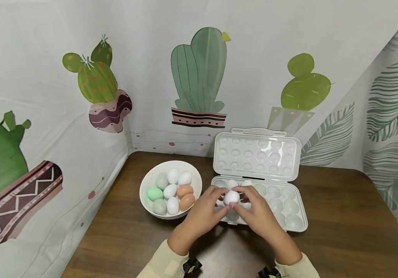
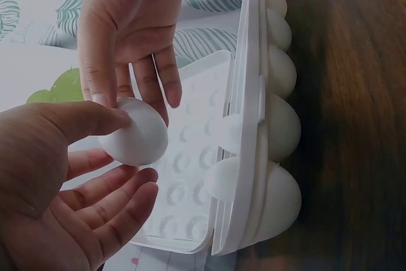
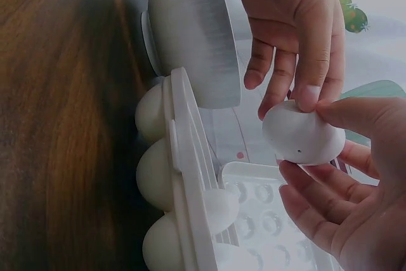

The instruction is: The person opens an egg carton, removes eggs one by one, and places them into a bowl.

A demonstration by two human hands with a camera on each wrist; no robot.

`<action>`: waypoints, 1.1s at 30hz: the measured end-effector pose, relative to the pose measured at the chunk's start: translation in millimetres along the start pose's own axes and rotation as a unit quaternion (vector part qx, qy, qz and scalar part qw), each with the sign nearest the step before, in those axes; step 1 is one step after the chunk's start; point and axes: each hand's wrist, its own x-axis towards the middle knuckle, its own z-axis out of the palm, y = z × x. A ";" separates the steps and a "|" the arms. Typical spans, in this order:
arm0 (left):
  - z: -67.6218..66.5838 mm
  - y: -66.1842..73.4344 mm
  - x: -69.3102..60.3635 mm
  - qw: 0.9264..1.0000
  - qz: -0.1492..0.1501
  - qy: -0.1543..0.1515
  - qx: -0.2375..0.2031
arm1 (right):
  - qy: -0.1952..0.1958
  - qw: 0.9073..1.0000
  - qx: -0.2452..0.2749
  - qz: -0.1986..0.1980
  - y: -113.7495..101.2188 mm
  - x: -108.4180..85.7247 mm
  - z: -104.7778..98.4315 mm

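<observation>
A white egg [image 1: 231, 198] is held between both hands, above the front of an open white egg carton [image 1: 297, 222]. My left hand [image 1: 204, 208] pinches it from the left with thumb and fingers. From the other side my right hand [image 1: 259, 214] pinches the same egg, thumb tip close to the left thumb. The right wrist view shows a small dark spot on the egg [image 3: 304, 134]. Two white eggs [image 2: 222, 179] sit in the carton's back row at the left, partly hidden by the fingers in the head view.
Left of the carton stands a white bowl [image 1: 145, 181] with white, grey-green, bright green and orange-brown eggs. The carton's dimpled lid [image 1: 257, 154] is tipped back toward a cactus-print cloth [image 1: 199, 77]. All stand on a brown wooden table [image 1: 344, 216].
</observation>
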 end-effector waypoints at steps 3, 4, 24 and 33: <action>-0.1 0.3 0.4 1.000 0.005 0.005 0.001 | -0.002 1.000 0.005 0.002 -0.9 0.3 1.3; 0.2 0.4 0.2 1.000 0.008 0.008 0.001 | -0.003 1.000 0.007 0.002 -1.1 0.2 1.9; 0.0 1.3 0.5 0.999 0.023 0.023 0.005 | -0.009 1.000 0.026 -0.002 -1.4 -1.3 5.5; -4.7 -0.4 1.1 0.999 0.025 0.039 0.009 | -0.008 0.999 0.032 -0.012 -0.9 0.0 3.9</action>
